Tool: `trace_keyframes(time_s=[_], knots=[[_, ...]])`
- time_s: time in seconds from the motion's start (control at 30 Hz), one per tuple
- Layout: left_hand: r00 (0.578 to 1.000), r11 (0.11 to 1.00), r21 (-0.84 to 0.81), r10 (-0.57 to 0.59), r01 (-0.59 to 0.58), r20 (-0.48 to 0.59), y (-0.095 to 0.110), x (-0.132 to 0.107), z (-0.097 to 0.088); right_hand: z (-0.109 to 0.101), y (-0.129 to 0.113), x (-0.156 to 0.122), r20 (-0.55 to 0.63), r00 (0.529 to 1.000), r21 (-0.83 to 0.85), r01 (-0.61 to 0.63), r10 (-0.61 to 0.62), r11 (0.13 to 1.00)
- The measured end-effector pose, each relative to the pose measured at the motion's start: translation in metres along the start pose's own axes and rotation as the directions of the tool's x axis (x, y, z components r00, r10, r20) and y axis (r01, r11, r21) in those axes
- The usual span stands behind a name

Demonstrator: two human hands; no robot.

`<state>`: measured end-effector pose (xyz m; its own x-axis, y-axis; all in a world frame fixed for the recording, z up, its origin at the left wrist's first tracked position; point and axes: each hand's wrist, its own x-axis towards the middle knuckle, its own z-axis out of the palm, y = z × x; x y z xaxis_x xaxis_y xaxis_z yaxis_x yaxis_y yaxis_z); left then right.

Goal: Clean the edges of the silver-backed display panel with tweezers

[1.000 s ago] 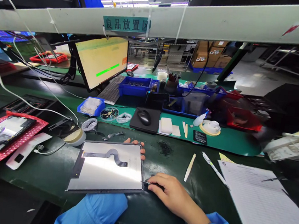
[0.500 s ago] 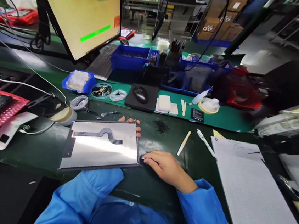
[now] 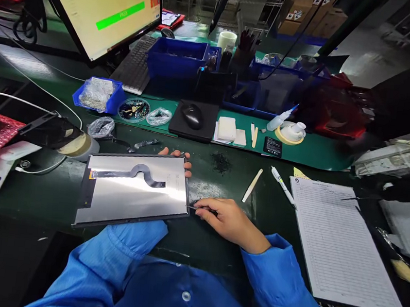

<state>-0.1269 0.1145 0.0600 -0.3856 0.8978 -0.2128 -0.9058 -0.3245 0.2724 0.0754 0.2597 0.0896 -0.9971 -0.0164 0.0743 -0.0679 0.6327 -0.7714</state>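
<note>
An LCD screen panel (image 3: 112, 201), silvery back up with a dark frame and a curved ribbon cable (image 3: 141, 169) on it, is held tilted above the bench. My left hand (image 3: 188, 165) supports it from beneath; only its fingertips show, curled over the far right corner, and the palm is hidden. At the panel's right edge, my right hand (image 3: 225, 222) pinches a thin pointed metal tool (image 3: 191, 207), its tip touching the frame near the lower right corner. Whether this tool is a pair of tweezers or a pick cannot be made out.
Black crumbs (image 3: 220, 162) lie on the dark bench beyond the panel. A flat cream stick (image 3: 252, 185), a pen (image 3: 282, 187) and a clipboard with a printed sheet (image 3: 343, 236) are to the right. Behind stand a mouse (image 3: 192, 116), blue bins (image 3: 176, 55) and a monitor (image 3: 111, 2).
The whole view has shifted slightly, with most things a little higher in the picture. Both hands keep their grip, and the tool's tip stays at the panel's right edge.
</note>
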Motion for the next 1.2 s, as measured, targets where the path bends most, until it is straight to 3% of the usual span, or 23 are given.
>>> trace_keyframes(time_s=[0.13, 0.27, 0.4, 0.6, 0.77, 0.97, 1.13, 1.2], knots=[[0.999, 0.999, -0.033, -0.022, 0.024, 0.040, 0.003, 0.000, -0.005, 0.000, 0.001, 0.000, -0.004, 1.000, -0.019, -0.005, 0.005, 1.000], [0.999, 0.998, -0.062, -0.019, 0.016, -0.044, 0.001, -0.011, 0.015, -0.002, 0.001, 0.000, 0.032, 0.999, -0.058, 0.046, -0.044, 0.997], [0.996, 0.998, -0.062, 0.017, -0.022, -0.085, -0.003, -0.015, 0.028, -0.003, -0.001, 0.000, 0.011, 0.998, -0.014, -0.066, 0.066, 0.998], [0.996, 0.995, -0.068, 0.074, -0.078, -0.057, -0.005, -0.008, 0.017, -0.004, 0.000, 0.000, 0.011, 0.999, -0.039, 0.043, -0.042, 0.998], [0.998, 0.998, -0.047, 0.047, -0.049, -0.040, -0.002, -0.007, 0.010, -0.003, -0.001, -0.001, 0.013, 0.998, 0.015, -0.069, 0.069, 0.997], [0.997, 0.996, -0.059, 0.071, -0.073, -0.029, -0.003, -0.008, 0.011, -0.004, 0.000, 0.000, 0.017, 0.999, -0.046, 0.044, -0.043, 0.998], [0.995, 0.996, -0.045, 0.075, -0.078, -0.066, -0.005, -0.008, 0.014, -0.004, -0.001, 0.000, 0.031, 0.997, -0.004, -0.068, 0.068, 0.998], [0.996, 0.996, -0.048, 0.072, -0.074, -0.056, -0.004, -0.008, 0.013, -0.003, -0.001, 0.000, 0.014, 0.998, -0.008, -0.057, 0.057, 0.998]])
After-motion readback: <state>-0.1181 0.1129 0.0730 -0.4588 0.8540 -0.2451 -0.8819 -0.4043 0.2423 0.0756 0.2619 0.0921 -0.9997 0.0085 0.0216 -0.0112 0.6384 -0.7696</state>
